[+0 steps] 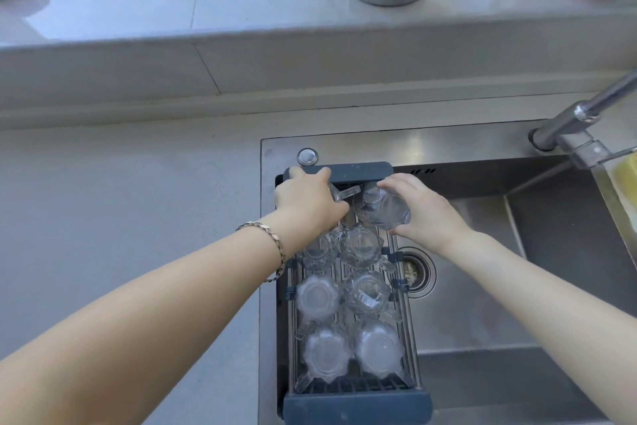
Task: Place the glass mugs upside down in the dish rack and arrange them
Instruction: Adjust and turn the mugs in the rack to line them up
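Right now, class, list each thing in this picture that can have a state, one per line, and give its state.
Six glass mugs: upside down, in pairs in the dish rack.
Tilted mug: held by the right hand, not yet set down.
Far-left mug: mostly hidden under the left hand.
Dish rack: resting across the sink.
Faucet: no water running.

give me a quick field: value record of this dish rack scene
rack: dish rack across the left end of the sink
settled mugs: six, upside down, two columns
left hand: left hand on a mug at the far-left slot
right hand: right hand holding a tilted mug, far right
faucet: faucet, no water visible
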`<state>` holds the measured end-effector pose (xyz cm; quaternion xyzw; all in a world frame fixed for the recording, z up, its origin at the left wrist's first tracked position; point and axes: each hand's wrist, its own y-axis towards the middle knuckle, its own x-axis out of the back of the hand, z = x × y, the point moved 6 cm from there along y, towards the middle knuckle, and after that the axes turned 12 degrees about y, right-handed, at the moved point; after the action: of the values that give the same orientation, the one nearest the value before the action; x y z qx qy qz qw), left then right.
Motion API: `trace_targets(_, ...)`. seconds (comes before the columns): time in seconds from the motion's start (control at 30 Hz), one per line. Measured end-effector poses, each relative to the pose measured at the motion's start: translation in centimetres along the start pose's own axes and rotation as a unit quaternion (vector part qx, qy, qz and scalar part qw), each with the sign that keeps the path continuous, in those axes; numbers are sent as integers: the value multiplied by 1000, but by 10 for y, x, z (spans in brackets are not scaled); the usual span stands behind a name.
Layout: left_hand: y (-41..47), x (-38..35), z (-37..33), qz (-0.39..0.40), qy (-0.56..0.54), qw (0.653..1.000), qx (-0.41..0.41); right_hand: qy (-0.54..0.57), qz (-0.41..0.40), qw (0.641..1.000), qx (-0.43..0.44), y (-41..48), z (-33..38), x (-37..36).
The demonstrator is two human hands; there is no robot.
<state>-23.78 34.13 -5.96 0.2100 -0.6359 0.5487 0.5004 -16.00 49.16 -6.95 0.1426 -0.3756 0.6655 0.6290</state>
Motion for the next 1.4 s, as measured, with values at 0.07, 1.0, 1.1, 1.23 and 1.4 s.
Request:
trace_targets(0.07,3,-3,-5,21,-7,1000,1,-5,4,1000,7,1,2,-1)
trace_targets(1.0,16,-41,10,-104,61,988,-93,-147,191,969,55,55,12,-17)
trace_targets(1.1,13,-44,8,-99,19,993,-55,-156,221,961,61,60,13,-17)
trace_targets(1.23,13,-51,10,-100,5,993,-60,-207,201,952,106,60,17,-19)
trace_targets(1.4,12,-52,14,-95,12,993,-68,-274,167,942,99,58,25,-31)
